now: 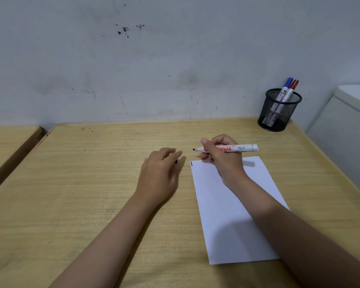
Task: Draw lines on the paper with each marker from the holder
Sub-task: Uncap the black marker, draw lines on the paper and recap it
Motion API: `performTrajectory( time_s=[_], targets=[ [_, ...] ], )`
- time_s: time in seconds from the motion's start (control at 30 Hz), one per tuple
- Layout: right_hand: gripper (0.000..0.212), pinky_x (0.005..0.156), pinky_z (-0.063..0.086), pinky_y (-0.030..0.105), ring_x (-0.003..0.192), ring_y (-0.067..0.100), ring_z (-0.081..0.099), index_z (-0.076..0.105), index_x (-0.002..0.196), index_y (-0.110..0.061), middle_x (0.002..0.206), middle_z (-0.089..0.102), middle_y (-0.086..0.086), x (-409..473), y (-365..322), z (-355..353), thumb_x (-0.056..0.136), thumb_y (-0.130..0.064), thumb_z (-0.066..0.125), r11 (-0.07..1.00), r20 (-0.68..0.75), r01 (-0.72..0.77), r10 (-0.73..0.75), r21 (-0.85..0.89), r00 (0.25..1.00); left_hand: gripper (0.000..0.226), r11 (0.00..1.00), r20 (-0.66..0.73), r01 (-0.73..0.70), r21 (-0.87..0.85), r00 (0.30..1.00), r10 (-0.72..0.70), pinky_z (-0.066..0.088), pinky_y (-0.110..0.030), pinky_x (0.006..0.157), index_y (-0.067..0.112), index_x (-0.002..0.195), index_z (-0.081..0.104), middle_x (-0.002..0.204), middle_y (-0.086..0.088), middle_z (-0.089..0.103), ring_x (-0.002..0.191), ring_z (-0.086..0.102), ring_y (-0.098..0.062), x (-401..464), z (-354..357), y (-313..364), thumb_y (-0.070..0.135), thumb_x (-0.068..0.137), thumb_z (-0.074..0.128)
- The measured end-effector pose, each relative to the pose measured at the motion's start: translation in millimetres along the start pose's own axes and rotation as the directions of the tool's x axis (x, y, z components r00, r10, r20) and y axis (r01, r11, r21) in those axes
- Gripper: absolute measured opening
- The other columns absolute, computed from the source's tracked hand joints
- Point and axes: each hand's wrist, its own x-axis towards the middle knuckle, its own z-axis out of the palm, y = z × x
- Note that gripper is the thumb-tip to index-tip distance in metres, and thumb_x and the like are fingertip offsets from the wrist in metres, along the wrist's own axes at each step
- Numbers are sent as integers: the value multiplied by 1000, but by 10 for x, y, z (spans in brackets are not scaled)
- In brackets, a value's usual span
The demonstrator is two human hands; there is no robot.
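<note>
Your desk [92, 204] runs wide under both forearms, and the paper [227, 215] lies on it beneath your right wrist, its long side running away from you and tilting slightly left at the far end. Your right hand [220, 156] is the nearer one to the sheet: it hovers over the far edge, fingers closed around the marker [237, 148]. The marker's long axis lies almost level and crosswise, butt end out to the right of your knuckles, uncapped dark tip [194, 149] poking out to the left of your thumb, just beyond the paper's far left corner. So the tip sits past the sheet's corner and, judging by the shadow on the paper, looks lifted off it; the next stroke seems to call for swinging the tip down and back toward you onto the white. A short dark line [191, 163] already marks that corner, just below the tip. Your left hand [160, 173] rests palm down to the left of the sheet, fingers curled over something small and dark, probably the cap, though most of it is hidden. The holder [279, 110] stands well beyond your right fingers, to the far right, with a blue marker [285, 86] and a red marker [291, 88] leaning in it, capped ends up.
</note>
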Motion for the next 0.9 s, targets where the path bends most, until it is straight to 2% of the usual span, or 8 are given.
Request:
performTrajectory(
  time_s=[0.13, 0.2, 0.27, 0.3, 0.33, 0.53, 0.67, 0.9],
  targets=[
    [23, 43, 41, 25, 43, 11, 54, 56, 74, -8, 55, 61, 0, -79, -95, 35, 79, -22, 74, 996, -9, 79, -79, -53, 997, 8, 996, -34, 41, -79, 998, -44, 50, -25, 67, 10, 89, 70, 86, 0, 64, 75, 61, -15, 6, -34, 28, 12, 82, 66],
    [27, 40, 36, 21, 43, 7, 52, 57, 73, -3, 58, 60, 3, -118, -180, 54, 80, -23, 74, 992, -19, 112, -113, -60, 993, 7, 960, -61, 156, -232, 983, -174, 47, -12, 69, 11, 82, 69, 83, 2, 66, 73, 61, -6, 9, -85, 42, 5, 78, 69],
    [31, 40, 36, 21, 47, 7, 54, 56, 71, 1, 60, 60, 6, -168, -263, 61, 80, -23, 74, 988, -18, 147, -148, -50, 989, 8, 744, 24, 367, -558, 903, -428, 55, -22, 77, 13, 81, 71, 84, -3, 72, 78, 67, -8, 25, -194, 108, 6, 77, 71],
    [31, 41, 36, 20, 48, 9, 54, 55, 68, -1, 60, 59, 7, -193, -293, 58, 80, -22, 74, 986, -11, 160, -161, -43, 987, 7, 578, 105, 429, -694, 855, -509, 58, -30, 76, 11, 83, 71, 84, -7, 73, 79, 69, -12, 31, -250, 152, 6, 78, 71],
    [30, 42, 36, 19, 48, 10, 55, 54, 64, -4, 59, 59, 7, -225, -327, 54, 80, -21, 73, 984, -3, 172, -172, -36, 985, 8, 475, 143, 436, -764, 833, -535, 57, -31, 73, 9, 85, 71, 85, -9, 73, 79, 69, -14, 29, -312, 200, 6, 78, 72],
    [33, 41, 36, 15, 43, 9, 53, 49, 56, -11, 50, 57, 0, -436, -566, 57, 82, -12, 70, 972, 27, 237, -237, 0, 971, 8, 392, 158, 361, -846, 872, -462, 52, -34, 84, 10, 82, 71, 83, -7, 74, 81, 66, -13, 13, -558, 461, 5, 77, 72],
    [35, 40, 36, 14, 41, 9, 52, 48, 55, -11, 44, 55, -5, -594, -706, 55, 82, -11, 70, 962, 47, 272, -272, -1, 961, 9, 343, 165, 315, -885, 901, -401, 51, -31, 83, 8, 83, 70, 78, -2, 73, 77, 66, -11, -28, -686, 630, 0, 78, 69],
    [34, 38, 30, 16, 35, 6, 46, 46, 59, -4, 39, 53, -8, -909, -953, 25, 83, -9, 69, 961, 156, 276, -273, 3, 949, 12, 348, 178, 279, -895, 939, -295, 51, -30, 81, 9, 78, 69, 74, 1, 72, 75, 63, -14, -201, -928, 861, -3, 76, 69]
  ],
)
